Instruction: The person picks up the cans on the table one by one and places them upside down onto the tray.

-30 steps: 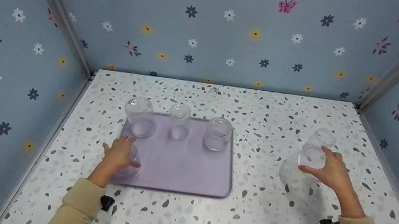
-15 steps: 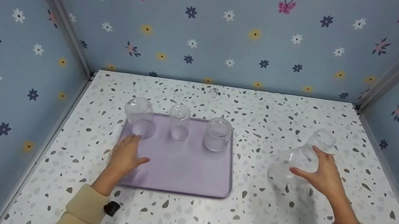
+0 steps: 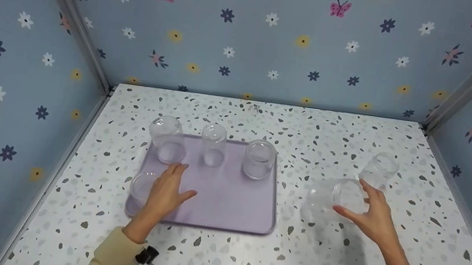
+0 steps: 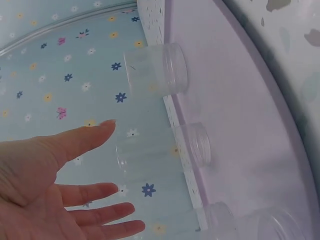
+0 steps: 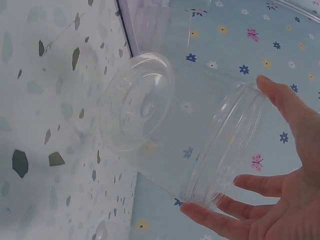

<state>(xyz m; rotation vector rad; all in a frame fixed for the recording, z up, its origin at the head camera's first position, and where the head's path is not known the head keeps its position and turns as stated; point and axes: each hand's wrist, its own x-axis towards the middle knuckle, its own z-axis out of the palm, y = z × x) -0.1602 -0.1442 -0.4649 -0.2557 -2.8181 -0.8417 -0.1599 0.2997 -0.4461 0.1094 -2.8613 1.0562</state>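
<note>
Over the speckled table [image 3: 244, 264], the right hand [image 3: 377, 223] grips a clear jar [image 5: 192, 125] (left hand [image 3: 165, 193] loosely spread).

Tray [image 3: 225, 201] free right of the left hand [image 3: 165, 193]; three jars [image 3: 214, 145] block its far edge, a fourth jar [image 3: 142, 189] the near left corner. Tabletop [image 3: 293, 192] free between tray and held jar [image 3: 333, 198]; another jar [image 3: 381, 167] stands just beyond the right hand [image 3: 377, 220].

A transparent, colourless, cylindrical jar [image 5: 177, 130] with a ridged end tilts over the speckled white worktop [image 3: 244, 264], that end in the right grip [image 3: 375, 219], its round base turned down-left. A second clear, round jar [image 3: 141, 189] sits in the near-left corner of the lilac rectangular tray [image 3: 216, 202], partly hidden by the left grip [image 3: 165, 192].
</note>
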